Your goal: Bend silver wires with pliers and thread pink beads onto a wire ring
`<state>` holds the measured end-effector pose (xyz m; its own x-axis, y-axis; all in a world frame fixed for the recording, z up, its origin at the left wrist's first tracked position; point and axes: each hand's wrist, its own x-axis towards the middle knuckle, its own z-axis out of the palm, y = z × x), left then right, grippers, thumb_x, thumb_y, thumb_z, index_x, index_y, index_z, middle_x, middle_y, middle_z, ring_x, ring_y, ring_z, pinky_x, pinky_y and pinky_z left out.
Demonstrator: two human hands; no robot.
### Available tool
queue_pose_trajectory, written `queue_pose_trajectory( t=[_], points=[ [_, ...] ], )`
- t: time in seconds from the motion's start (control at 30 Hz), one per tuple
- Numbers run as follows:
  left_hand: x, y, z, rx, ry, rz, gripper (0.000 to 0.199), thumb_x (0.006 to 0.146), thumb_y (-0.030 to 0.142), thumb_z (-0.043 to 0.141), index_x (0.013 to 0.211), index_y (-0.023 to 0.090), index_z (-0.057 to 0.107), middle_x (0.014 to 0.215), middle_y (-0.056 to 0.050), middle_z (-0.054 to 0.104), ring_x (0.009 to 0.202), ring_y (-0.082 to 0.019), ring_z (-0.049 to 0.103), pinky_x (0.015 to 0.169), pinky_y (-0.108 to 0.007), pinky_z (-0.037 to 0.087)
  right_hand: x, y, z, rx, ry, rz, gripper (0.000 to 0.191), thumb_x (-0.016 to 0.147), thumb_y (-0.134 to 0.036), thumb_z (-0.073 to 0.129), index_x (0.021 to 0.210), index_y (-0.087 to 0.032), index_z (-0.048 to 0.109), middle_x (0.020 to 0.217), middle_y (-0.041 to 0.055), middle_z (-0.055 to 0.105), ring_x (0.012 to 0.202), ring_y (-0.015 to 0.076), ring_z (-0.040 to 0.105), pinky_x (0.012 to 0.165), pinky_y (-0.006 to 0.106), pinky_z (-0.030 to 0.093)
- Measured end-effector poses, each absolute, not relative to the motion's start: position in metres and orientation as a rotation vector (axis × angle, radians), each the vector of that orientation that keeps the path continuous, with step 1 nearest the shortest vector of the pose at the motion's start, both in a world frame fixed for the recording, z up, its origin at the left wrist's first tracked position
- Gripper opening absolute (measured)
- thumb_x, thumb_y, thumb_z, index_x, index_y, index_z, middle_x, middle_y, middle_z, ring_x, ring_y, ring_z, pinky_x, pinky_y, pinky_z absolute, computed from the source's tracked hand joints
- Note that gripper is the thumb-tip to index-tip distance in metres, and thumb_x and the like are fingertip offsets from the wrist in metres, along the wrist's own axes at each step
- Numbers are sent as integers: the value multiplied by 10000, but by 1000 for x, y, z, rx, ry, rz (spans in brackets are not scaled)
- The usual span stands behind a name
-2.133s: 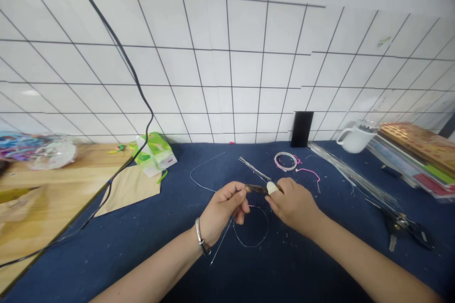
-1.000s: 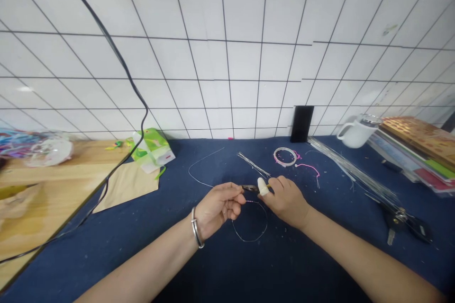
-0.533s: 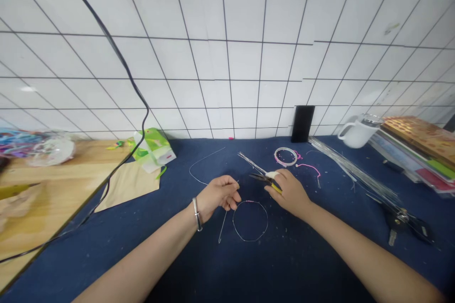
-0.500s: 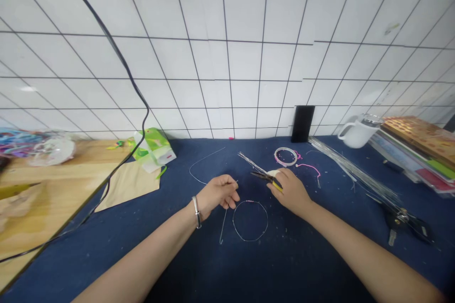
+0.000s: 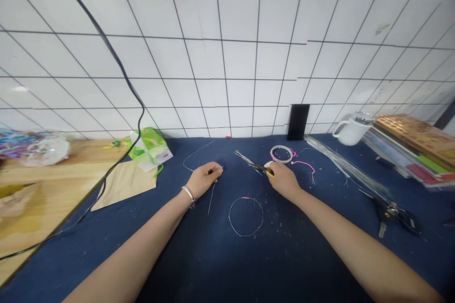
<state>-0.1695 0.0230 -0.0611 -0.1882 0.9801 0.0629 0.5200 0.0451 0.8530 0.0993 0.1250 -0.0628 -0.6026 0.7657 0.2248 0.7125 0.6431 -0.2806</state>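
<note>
My left hand (image 5: 203,179), a bracelet at its wrist, is closed in a pinch on a thin wire (image 5: 211,201). One end of the wire hangs below the fingers, while a curved length (image 5: 184,161) reaches away behind the hand. My right hand (image 5: 284,182) is wrapped around small pliers (image 5: 262,168) with yellow grips, their jaws pointing left. Under the jaws lies a bundle of short wires (image 5: 242,155); whether they grip it I cannot tell. Between my forearms rests a wire ring (image 5: 263,218) with small pink beads at its top.
Behind my right hand sit a round dish (image 5: 272,153) of beads and a pink beaded strand (image 5: 304,166). Farther right are long wires (image 5: 341,163), black-handled tools (image 5: 391,210), a white mug (image 5: 350,131) and stacked books (image 5: 419,147). A black cable (image 5: 121,64) hangs at left.
My left hand has moved left and slightly up with the wire, its fingers drawn closer together. The right hand and pliers have shifted a little left and up; the view has moved slightly too.
</note>
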Motion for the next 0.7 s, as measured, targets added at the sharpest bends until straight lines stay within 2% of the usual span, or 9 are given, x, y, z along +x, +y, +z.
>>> queue_pose_trajectory(
  t=[0.23,0.53,0.7],
  points=[
    [-155,14,-55,1824,1764,855,162,734,338,548,763,219,654,780,-1,622,752,-155,553,745,-256,404,101,126,-63,-1222,-2542,229,177,761,-178,523,934,-211,525,875,30,603,834,186,540,669,257,341],
    [-151,12,-58,1850,1898,848,254,805,374,439,762,225,639,782,-7,618,739,-151,550,722,-245,398,98,113,-49,-1238,-2567,238,162,829,-261,469,979,-220,511,901,12,601,835,149,550,698,226,362],
    [-157,14,-61,1768,1921,919,279,806,403,430,731,226,632,741,5,619,702,-145,552,671,-232,389,79,104,-42,-1252,-2666,188,138,809,-209,485,941,-196,525,924,56,605,897,188,538,752,261,353]
  ],
)
